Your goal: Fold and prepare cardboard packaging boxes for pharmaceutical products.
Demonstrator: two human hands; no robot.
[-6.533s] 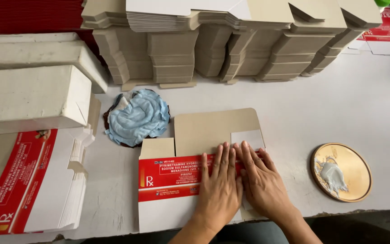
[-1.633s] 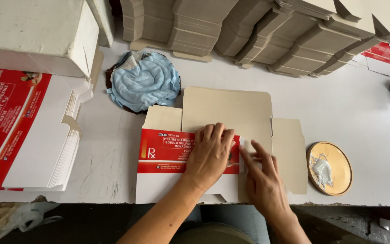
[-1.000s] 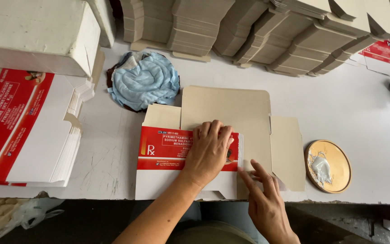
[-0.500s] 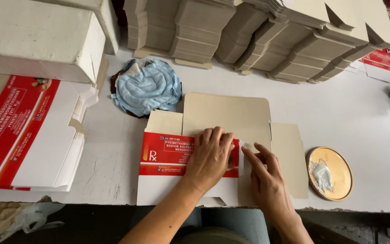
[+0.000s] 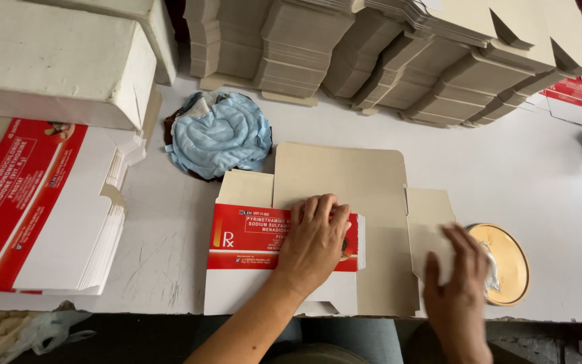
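carton blank (image 5: 345, 202) lying flat, long axis running l-r on table (image 5: 547, 175); left hand (image 5: 312, 244) pressing its red panel, grip open-flat; right hand (image 5: 458, 283) hovering over right flap, fingers spread, holding nothing.

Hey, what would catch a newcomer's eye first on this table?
Probably the flat carton blank with its red printed panel at the near edge, the left hand pressing on it while the right hand hovers by its side flap. Behind lies a crumpled blue cloth, and stacked carton blanks line the far side.

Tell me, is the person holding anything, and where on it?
Nothing is gripped. The left hand presses flat on the red folded panel of the carton blank. The right hand, blurred, is over its right flap.
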